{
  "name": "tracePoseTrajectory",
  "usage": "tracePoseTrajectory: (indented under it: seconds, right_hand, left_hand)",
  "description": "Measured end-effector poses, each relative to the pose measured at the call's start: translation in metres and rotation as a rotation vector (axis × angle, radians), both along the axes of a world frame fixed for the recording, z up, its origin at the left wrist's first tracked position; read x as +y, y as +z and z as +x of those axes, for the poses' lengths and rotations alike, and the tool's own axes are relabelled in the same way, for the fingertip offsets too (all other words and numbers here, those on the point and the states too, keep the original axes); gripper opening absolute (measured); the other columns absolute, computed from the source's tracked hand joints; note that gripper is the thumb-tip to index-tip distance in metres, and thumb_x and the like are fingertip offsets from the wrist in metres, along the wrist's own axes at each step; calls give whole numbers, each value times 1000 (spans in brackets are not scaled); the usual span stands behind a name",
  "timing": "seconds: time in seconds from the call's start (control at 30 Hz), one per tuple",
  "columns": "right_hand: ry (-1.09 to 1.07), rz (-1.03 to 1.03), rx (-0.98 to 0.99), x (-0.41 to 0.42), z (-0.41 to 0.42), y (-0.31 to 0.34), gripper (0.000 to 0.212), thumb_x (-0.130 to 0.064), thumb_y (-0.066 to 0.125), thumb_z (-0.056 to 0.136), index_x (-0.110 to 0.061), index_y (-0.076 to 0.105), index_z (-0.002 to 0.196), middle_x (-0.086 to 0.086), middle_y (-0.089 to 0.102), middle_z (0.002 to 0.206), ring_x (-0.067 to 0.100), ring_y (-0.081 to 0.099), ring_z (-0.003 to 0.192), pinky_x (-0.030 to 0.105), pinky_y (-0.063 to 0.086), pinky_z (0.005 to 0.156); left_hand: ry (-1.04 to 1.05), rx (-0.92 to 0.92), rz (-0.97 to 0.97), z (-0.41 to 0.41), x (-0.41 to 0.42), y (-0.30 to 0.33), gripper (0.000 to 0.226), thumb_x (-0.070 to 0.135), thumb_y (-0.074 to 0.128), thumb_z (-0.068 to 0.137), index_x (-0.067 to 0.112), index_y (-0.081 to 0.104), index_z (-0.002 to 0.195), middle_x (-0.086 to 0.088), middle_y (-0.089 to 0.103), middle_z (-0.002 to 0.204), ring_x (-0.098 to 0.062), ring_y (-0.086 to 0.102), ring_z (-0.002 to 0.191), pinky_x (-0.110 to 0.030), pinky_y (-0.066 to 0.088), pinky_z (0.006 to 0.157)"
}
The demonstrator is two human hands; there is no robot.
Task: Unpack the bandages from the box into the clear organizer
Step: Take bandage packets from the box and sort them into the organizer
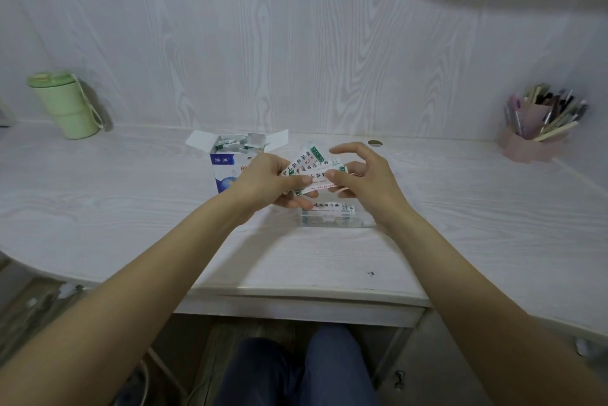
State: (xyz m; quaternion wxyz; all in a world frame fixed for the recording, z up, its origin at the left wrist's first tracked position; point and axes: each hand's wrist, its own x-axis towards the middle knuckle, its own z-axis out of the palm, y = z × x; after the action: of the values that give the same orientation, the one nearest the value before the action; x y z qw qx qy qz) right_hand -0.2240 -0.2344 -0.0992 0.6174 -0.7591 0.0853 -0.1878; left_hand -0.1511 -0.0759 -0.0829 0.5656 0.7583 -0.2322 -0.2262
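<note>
The left hand grips a small fan of wrapped bandages by their near-left ends, thumb on top and fingers curled beneath. The strips spread from that grip like cards: their long axes run from the left fingers up and to the right, the topmost one tilted most steeply toward the wall, the lowest one lying almost level. The right hand meets the fan from the other side; its thumb presses on the right part of the lower strips, while its forefinger arches above them without touching and the other fingers curl behind the strips' far ends.

Directly under both sets of fingers stands the clear organizer on the desk. A few bandages already lie flat inside it, their long axes running left to right.

Just behind the left knuckles stands the blue and white box, flaps open upward, more wrapped bandages heaped inside. The left hand hides the box's right front corner.

Well off to the left of the left hand is a green lidded cup by the wall; well off to the right of the right hand is a pink pen holder full of pens. A small round thing lies just beyond the right forefinger.
</note>
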Motion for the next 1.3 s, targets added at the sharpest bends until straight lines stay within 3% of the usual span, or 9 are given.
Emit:
tracePoseTrajectory:
  seconds: [0.17, 0.27, 0.47, 0.57, 0.63, 0.87, 1.0, 1.1, 1.3]
  right_hand:
    - [-44, -74, -8, -4, 1, -3, 14, -3, 65, 86, -17, 66, 83, 15, 67, 78, 19, 67, 65, 21, 55, 62]
    - [-92, -93, 61, -10, 1, -12, 13, -2, 65, 87, -14, 65, 81, 18, 67, 82, 22, 68, 66, 27, 58, 67]
    - [-140, -317, 158, -13, 2, -18, 5, -2, 64, 87, -6, 66, 87, 2, 53, 68, 12, 63, 58, 18, 56, 57]
    - [-143, -514, 189, -11, 6, -19, 6, -6, 66, 85, -11, 65, 83, -4, 46, 68, 12, 54, 64, 13, 47, 52]
    - [-141, -647, 228, -9, 8, -21, 4, -12, 68, 83, -14, 65, 80, -5, 48, 71, 13, 49, 69, 18, 38, 55]
    - [-146, -916, 369, -1, 14, -16, 10, -25, 68, 85, -15, 69, 86, 3, 64, 96, 21, 54, 98, 30, 43, 69]
    - [-148, -943, 387, -1, 15, -14, 15, -27, 69, 84, -14, 73, 88, 7, 63, 93, 25, 54, 97, 30, 41, 66]
    - [-129, -935, 419, -1, 14, -10, 17, -27, 68, 84, -12, 75, 89, 8, 64, 89, 25, 56, 93, 28, 39, 63]
    - [-181, -882, 523, -16, 7, 4, 22, -28, 66, 87, -9, 69, 98, 9, 66, 93, 27, 61, 90, 30, 41, 66]
  left_hand:
    - [57, 18, -51, 3, -2, -1, 15, 16, 57, 93, 5, 64, 101, -6, 72, 89, -19, 72, 67, -17, 55, 52]
    - [122, -45, -24, 7, -1, -5, 18, 15, 54, 96, 1, 64, 97, -12, 72, 86, -17, 71, 62, -20, 55, 51]
    - [205, -135, -47, 11, 0, -10, 20, 15, 52, 96, 0, 64, 89, -14, 71, 82, -16, 69, 56, -19, 50, 47]
    - [201, -142, -49, 12, -2, -10, 21, 15, 52, 96, -1, 65, 92, -13, 71, 82, -16, 69, 57, -19, 51, 48]
    - [190, -147, -32, 12, -4, -10, 21, 15, 53, 96, -1, 65, 93, -12, 72, 83, -16, 69, 56, -19, 52, 48]
    - [97, -242, 161, 12, -8, -14, 21, 22, 50, 97, 8, 64, 92, 0, 72, 86, -14, 67, 53, -15, 46, 42]
    - [5, -342, 284, 11, -16, -16, 23, 22, 47, 98, 6, 63, 96, 2, 70, 92, -16, 67, 54, -16, 42, 38]
    - [-31, -378, 344, 10, -20, -17, 23, 23, 48, 98, 6, 62, 92, 7, 66, 86, -11, 64, 49, -16, 44, 39]
    - [-56, -380, 363, 11, -20, -19, 22, 23, 48, 98, 8, 62, 89, 5, 65, 86, -7, 63, 47, -15, 43, 38]
